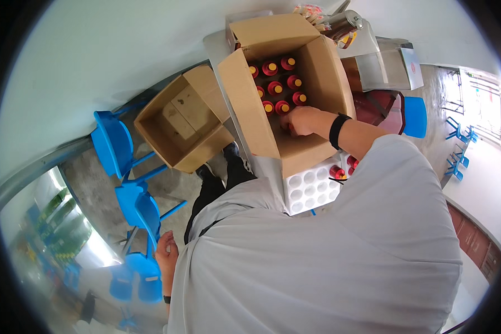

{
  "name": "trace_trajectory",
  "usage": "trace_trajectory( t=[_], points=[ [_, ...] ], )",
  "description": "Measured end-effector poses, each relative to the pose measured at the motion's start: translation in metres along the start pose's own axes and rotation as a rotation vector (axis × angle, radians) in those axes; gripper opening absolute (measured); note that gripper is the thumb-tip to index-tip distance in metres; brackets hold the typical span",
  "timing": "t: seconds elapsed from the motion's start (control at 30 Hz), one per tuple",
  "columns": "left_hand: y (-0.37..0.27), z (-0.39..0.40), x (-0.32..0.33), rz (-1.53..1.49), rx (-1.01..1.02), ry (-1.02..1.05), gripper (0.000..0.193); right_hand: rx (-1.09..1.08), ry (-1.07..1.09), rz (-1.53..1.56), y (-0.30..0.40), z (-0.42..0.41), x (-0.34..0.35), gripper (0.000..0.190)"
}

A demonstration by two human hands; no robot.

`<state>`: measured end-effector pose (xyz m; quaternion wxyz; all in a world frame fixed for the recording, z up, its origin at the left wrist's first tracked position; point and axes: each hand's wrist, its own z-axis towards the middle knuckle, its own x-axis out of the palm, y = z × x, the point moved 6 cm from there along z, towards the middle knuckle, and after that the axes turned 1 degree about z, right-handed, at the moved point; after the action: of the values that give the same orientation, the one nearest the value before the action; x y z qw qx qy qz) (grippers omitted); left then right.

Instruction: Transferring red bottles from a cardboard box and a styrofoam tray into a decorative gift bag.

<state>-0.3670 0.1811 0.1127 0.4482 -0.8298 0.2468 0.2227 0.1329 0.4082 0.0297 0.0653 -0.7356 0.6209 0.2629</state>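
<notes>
My right hand (299, 121) reaches down into an open cardboard box (250, 125). Its fingers are closed around a red bottle (292, 129), which is mostly hidden beneath them. Beside that hand, several red bottles with yellow caps (282, 107) stand upright in rows inside the box. The near part of the box floor lies in shadow. My left hand (167, 251) hangs by my side near a blue chair, its fingers loosely curled and nothing in it.
An empty cardboard box (183, 119) sits left of the table (217, 50). Below the bottle box is a white tray with round holes (313, 188), with a few red bottles (337, 171) at its right. Blue chairs (115, 144) stand at left. A metal canister (345, 24) is at the back.
</notes>
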Motion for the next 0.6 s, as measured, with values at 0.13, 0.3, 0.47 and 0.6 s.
trace_trajectory(
  t=[0.13, 0.3, 0.47, 0.6],
  points=[
    [-0.018, 0.004, -0.009, -0.028, -0.018, -0.039, 0.028, -0.01, 0.122, -0.043, 0.001, 0.013, 0.009, 0.037],
    [-0.013, 0.001, -0.012, -0.001, -0.071, -0.02, 0.029, 0.004, 0.166, -0.03, -0.001, 0.025, 0.016, 0.039],
    [-0.012, -0.004, -0.015, -0.018, -0.103, -0.013, 0.032, -0.034, 0.187, -0.065, -0.007, 0.041, 0.037, 0.043],
    [-0.014, -0.005, -0.019, -0.008, -0.146, -0.03, 0.036, -0.064, 0.344, -0.147, -0.009, 0.055, 0.048, 0.052]
  ],
)
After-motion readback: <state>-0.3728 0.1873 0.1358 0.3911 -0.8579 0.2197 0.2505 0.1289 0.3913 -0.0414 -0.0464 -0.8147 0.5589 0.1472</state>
